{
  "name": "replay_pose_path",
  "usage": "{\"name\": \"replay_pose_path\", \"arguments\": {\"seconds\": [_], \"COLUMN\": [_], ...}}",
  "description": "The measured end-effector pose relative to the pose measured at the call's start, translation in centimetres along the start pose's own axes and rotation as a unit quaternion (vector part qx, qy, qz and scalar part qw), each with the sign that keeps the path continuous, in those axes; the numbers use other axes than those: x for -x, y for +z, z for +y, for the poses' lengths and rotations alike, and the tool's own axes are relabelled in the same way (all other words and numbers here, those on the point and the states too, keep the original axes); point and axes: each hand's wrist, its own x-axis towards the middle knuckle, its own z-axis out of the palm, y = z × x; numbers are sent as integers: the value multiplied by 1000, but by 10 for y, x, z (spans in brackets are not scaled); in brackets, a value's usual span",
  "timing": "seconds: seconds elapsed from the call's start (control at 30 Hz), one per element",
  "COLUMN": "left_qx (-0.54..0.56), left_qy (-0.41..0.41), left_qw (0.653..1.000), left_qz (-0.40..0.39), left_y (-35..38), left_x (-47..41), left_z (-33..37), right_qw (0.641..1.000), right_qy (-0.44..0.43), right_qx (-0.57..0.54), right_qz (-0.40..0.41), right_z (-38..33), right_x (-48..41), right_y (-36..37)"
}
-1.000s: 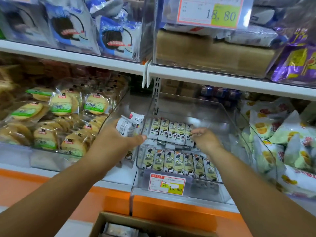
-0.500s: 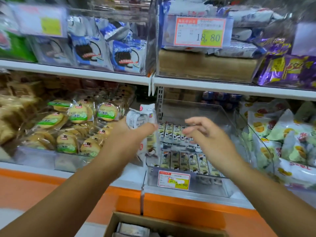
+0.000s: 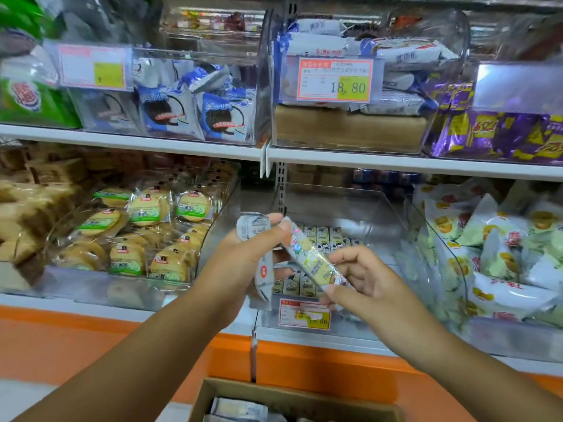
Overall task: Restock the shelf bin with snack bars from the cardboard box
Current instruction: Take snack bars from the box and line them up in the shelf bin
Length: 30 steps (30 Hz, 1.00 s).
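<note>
Your left hand (image 3: 240, 260) is curled round a bundle of snack bars (image 3: 253, 227) by the front left corner of the shelf bin (image 3: 393, 214). Your right hand (image 3: 371, 281) pinches the lower end of one slanted bar (image 3: 313, 260), whose upper end meets your left thumb. In the bin, rows of bars (image 3: 329, 236) lie flat, and the cardboard box (image 3: 243, 391) sits open below its front edge

Bright, even light is falling from above, leaving soft shade under the upper shelf (image 3: 396, 161). Glare is washing out the tag holder (image 3: 518, 86) and streaking the clear bin (image 3: 390, 214). Blur is smearing the green packets (image 3: 30, 99) at upper left and softening the snack bar (image 3: 310, 257) in the right hand (image 3: 365, 278).
</note>
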Motion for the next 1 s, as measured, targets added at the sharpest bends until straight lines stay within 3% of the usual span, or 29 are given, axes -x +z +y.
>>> {"name": "replay_pose_path", "arguments": {"seconds": [0.2,0.33,0.47,0.6,0.7,0.8,1.0], "left_qx": [-51,-59,-116,-236,-304,-294,-300], "left_qy": [6,4,52,77,14,-30,-14], "left_qw": [998,997,987,958,945,953,953], "left_qz": [34,56,97,141,120,71,47], "left_y": [-6,-7,-13,-28,-36,-37,-39], "left_x": [-4,-9,-14,-19,-20,-22,-25], "left_z": [-6,-8,-8,-13,-21,-28,-35], "right_qw": [998,965,961,961,921,909,909], "right_qy": [-22,-126,-162,-56,32,78,123], "right_qx": [53,226,223,213,302,321,315], "right_qz": [-13,-47,34,167,242,254,243], "right_z": [6,10,15,30,49,67,90], "right_x": [-3,-4,-19,-51,-74,-96,-122], "right_y": [0,4,2,-24,-48,-52,-54]}}
